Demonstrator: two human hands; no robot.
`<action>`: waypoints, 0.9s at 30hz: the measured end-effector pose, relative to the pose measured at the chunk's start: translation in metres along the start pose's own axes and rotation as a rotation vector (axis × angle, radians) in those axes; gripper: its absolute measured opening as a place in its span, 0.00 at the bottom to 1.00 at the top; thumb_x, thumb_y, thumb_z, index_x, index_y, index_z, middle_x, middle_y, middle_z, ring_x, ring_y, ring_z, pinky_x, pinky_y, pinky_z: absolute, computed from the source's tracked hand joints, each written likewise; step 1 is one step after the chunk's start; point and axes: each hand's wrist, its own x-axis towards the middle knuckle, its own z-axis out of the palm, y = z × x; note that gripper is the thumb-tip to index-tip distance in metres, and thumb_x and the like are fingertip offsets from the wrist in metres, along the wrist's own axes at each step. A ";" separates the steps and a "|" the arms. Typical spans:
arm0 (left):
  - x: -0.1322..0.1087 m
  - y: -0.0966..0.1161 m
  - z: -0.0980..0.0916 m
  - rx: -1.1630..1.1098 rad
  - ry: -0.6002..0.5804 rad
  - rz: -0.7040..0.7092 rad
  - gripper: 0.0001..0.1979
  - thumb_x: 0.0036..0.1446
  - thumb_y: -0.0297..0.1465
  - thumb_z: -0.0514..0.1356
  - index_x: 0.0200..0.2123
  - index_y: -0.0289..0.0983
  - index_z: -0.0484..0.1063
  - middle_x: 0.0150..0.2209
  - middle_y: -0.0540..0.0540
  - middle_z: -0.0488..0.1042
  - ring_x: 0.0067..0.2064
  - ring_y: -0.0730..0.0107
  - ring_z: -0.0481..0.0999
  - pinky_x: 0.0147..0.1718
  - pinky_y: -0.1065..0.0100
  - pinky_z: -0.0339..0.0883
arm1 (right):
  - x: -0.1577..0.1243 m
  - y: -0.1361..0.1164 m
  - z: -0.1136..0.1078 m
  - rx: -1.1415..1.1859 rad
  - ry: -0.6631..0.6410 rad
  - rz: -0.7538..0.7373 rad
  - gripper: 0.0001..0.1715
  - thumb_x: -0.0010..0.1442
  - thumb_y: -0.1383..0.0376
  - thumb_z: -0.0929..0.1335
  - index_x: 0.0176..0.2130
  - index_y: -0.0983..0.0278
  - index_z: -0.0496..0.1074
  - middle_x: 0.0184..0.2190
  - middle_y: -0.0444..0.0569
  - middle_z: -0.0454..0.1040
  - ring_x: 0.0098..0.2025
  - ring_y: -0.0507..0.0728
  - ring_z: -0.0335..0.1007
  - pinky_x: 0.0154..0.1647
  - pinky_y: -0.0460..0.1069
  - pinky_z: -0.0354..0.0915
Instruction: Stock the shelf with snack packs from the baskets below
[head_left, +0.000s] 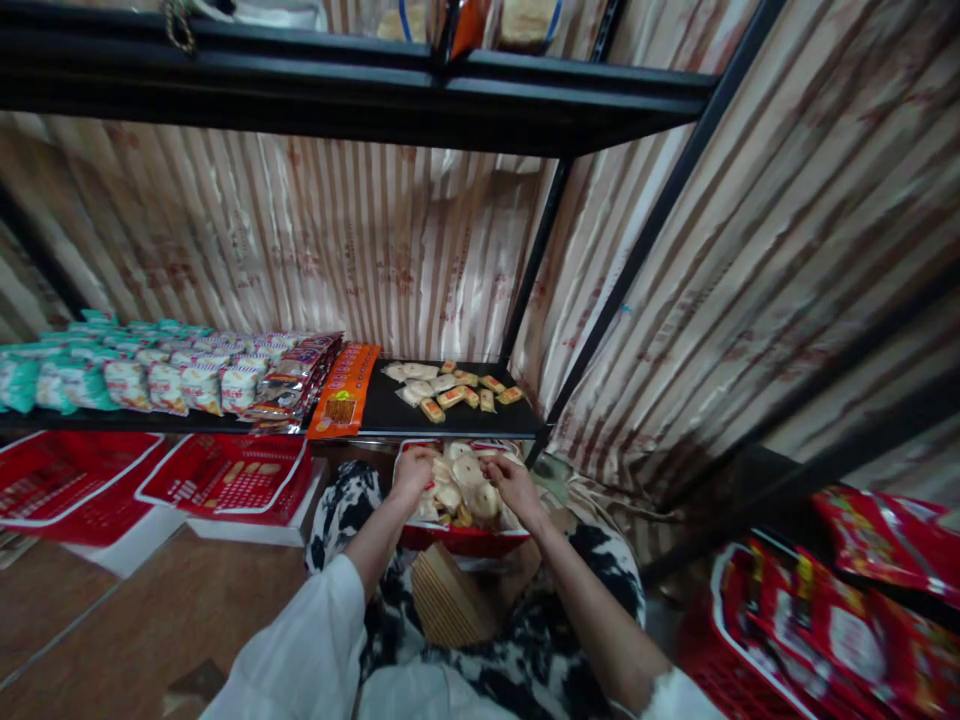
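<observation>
A red basket with a white rim stands between my knees, heaped with pale round crackers in clear wrappers. My left hand reaches in over its left side, fingers curled together; whatever is between them is too small to make out. From the right, my right hand pinches at the edge of a wrapped cracker on top of the heap. On the black shelf just beyond lie white wrapped pieces and small yellow packets. Below the basket, a piece of corrugated cardboard rests by my legs.
An orange bag and rows of teal-and-white packages line the shelf to the left. Red baskets stand on the floor beneath. At right, another basket holds red bags. A black upright rises near my right arm.
</observation>
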 end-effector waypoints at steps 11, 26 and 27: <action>0.083 0.032 -0.002 -0.203 0.152 -0.113 0.06 0.46 0.19 0.58 0.27 0.34 0.69 0.23 0.50 0.68 0.26 0.77 0.71 0.28 0.74 0.68 | 0.090 -0.014 0.050 -0.010 -0.090 -0.114 0.19 0.54 0.57 0.62 0.40 0.63 0.74 0.34 0.49 0.78 0.35 0.57 0.73 0.39 0.52 0.67; 0.194 0.037 0.020 -0.496 0.060 -0.160 0.09 0.54 0.27 0.55 0.38 0.35 0.71 0.40 0.44 0.75 0.41 0.74 0.74 0.44 0.70 0.66 | 0.210 -0.060 0.121 -0.837 -0.191 -0.318 0.26 0.56 0.65 0.64 0.54 0.66 0.65 0.53 0.55 0.68 0.56 0.62 0.56 0.55 0.54 0.53; 0.199 0.037 0.020 -0.501 0.053 -0.163 0.09 0.54 0.27 0.55 0.39 0.35 0.71 0.40 0.44 0.75 0.41 0.74 0.75 0.44 0.70 0.66 | 0.215 -0.060 0.125 -0.872 -0.201 -0.307 0.26 0.55 0.64 0.65 0.54 0.66 0.65 0.53 0.56 0.67 0.56 0.63 0.56 0.55 0.54 0.54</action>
